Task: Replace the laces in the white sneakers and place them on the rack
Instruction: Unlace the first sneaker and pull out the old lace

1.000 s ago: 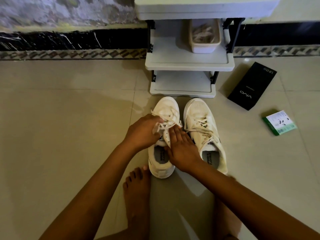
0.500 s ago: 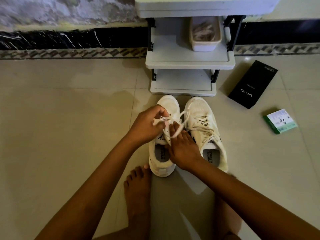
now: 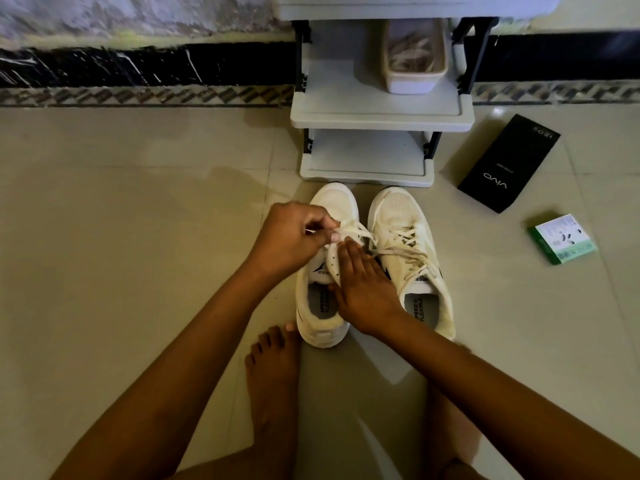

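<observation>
Two white sneakers stand side by side on the tiled floor, toes toward the rack. My left hand pinches the white lace of the left sneaker and holds it out to the left. My right hand lies flat with straight fingers on that shoe's tongue and eyelets, pressing it down. The right sneaker is laced and untouched. The grey shoe rack stands just beyond the toes.
A beige tub of laces sits on the rack's middle shelf. A black phone box and a small green-and-white box lie on the floor to the right. My bare feet rest near the left shoe's heel.
My left hand has drawn the lace up and leftward, away from the shoe. My right hand has stayed pressed on the tongue.
</observation>
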`<state>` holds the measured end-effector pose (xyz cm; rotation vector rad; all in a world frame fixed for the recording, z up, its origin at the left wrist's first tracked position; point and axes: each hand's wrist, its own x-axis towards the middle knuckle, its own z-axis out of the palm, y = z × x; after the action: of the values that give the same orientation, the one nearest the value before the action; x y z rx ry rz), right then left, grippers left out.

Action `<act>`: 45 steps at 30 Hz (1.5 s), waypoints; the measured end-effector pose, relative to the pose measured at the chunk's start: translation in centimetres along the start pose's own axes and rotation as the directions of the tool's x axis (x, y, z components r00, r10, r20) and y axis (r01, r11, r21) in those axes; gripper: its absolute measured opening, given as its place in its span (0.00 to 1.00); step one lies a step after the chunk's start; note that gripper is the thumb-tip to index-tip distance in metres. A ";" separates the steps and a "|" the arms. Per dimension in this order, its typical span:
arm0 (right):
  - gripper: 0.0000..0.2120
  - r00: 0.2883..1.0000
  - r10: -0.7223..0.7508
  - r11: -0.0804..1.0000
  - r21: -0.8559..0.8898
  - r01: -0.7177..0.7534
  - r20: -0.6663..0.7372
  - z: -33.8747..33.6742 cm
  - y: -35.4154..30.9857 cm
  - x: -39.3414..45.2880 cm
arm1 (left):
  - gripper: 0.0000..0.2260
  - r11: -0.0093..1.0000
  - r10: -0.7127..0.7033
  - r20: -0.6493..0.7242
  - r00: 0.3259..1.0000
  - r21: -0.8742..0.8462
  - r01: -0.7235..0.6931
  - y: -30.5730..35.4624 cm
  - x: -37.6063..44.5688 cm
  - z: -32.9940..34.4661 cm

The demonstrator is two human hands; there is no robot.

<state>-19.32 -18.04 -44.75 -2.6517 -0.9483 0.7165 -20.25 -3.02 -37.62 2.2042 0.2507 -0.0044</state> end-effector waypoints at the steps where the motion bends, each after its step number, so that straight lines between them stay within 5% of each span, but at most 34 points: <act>1: 0.32 1.000 -0.001 1.000 0.009 0.001 -0.008 -0.1 0.0 0.0 | 0.05 0.999 -0.019 -0.007 1.000 -0.049 0.019 -0.1 0.0 -0.2; 5: 0.32 0.999 -0.003 1.000 0.022 0.004 -0.034 -0.2 -0.3 -0.1 | 0.18 0.967 -0.031 0.103 0.994 0.253 0.004 -2.0 -0.5 0.4; 9: 0.32 0.999 -0.006 1.000 0.019 0.007 -0.034 -0.3 -0.3 -0.1 | 0.13 0.813 -0.105 0.086 0.991 0.581 0.036 -2.6 -0.9 2.5; 11: 0.32 0.999 -0.006 1.000 0.016 0.006 -0.040 -0.2 -0.3 -0.1 | 0.11 0.789 -0.100 0.038 0.994 0.611 0.056 -2.8 -0.9 2.8; 13: 0.32 0.999 -0.007 1.000 0.015 0.008 -0.043 -0.2 -0.3 -0.1 | 0.09 0.859 -0.084 0.035 0.996 0.510 0.055 -2.4 -0.6 2.4; 17: 0.32 0.999 -0.013 1.000 0.012 0.014 -0.045 -0.1 -0.1 -0.1 | 0.07 0.992 -0.127 0.074 0.989 0.029 0.125 -1.1 0.0 0.4; 22: 0.32 0.999 -0.010 1.000 0.014 0.010 -0.031 -0.3 -0.3 -0.1 | 0.07 0.868 -0.271 0.135 0.953 -0.394 0.302 -0.7 -1.4 0.0; 26: 0.33 0.999 -0.008 1.000 0.024 0.009 -0.034 -0.3 -0.3 -0.2 | 0.10 0.647 -0.280 0.164 0.946 -0.696 0.312 1.6 -0.9 -1.1; 30: 0.33 0.999 -0.013 1.000 0.026 0.014 -0.040 -0.3 -0.3 -0.2 | 0.12 0.891 -0.222 -0.069 0.973 -0.420 0.174 2.1 0.8 -1.9; 34: 0.34 1.000 -0.027 0.998 0.058 0.027 -0.006 -1.0 -0.3 -0.2 | 0.32 0.978 -0.204 0.106 0.973 0.070 0.197 -0.6 0.1 -1.7; 38: 0.27 0.993 -0.012 1.000 -0.020 0.010 -0.120 -2.8 -0.3 0.3 | 0.33 0.949 -0.302 0.358 0.883 0.024 0.315 -3.9 -1.2 -0.4; 41: 0.20 0.980 -0.081 0.988 -0.143 0.056 -0.181 -4.5 -0.9 0.6 | 0.32 0.965 -0.254 0.313 0.915 0.026 0.259 -5.0 -1.6 0.6; 45: 0.21 0.986 -0.139 0.957 -0.270 0.110 -0.091 -5.3 -2.2 1.5 | 0.33 0.976 -0.212 0.275 0.938 0.108 0.189 -5.7 -1.6 1.1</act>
<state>-16.72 -15.75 -39.94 -2.7880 -1.2450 0.4374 -22.73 -0.89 -42.66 2.2141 0.3159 -0.4495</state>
